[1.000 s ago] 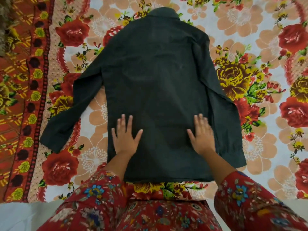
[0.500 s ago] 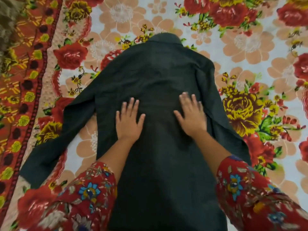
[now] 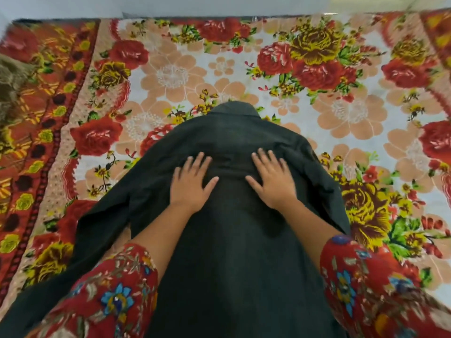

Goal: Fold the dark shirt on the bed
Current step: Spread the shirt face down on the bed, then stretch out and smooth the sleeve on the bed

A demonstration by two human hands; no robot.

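Note:
The dark shirt (image 3: 234, 252) lies flat, back side up, on the floral bedsheet (image 3: 170, 76), its collar pointing away from me. My left hand (image 3: 190, 182) rests palm down on the upper back, left of centre, fingers spread. My right hand (image 3: 272, 179) lies flat beside it, right of centre, just below the shoulder seam. Neither hand grips any cloth. The shirt's left sleeve (image 3: 97, 215) stretches out toward the lower left; the right sleeve (image 3: 324, 191) lies close along the body. My red patterned sleeves hide the shirt's lower corners.
The sheet's red patterned border (image 3: 36, 132) runs down the left side. A brown fuzzy fabric (image 3: 12, 79) lies at the far left edge. A pale wall (image 3: 219, 6) meets the far edge of the bed.
Both hands have slid up the shirt's back from near the hem to the shoulder area, staying flat. My head has moved forward, bringing the far bed edge and wall into view.

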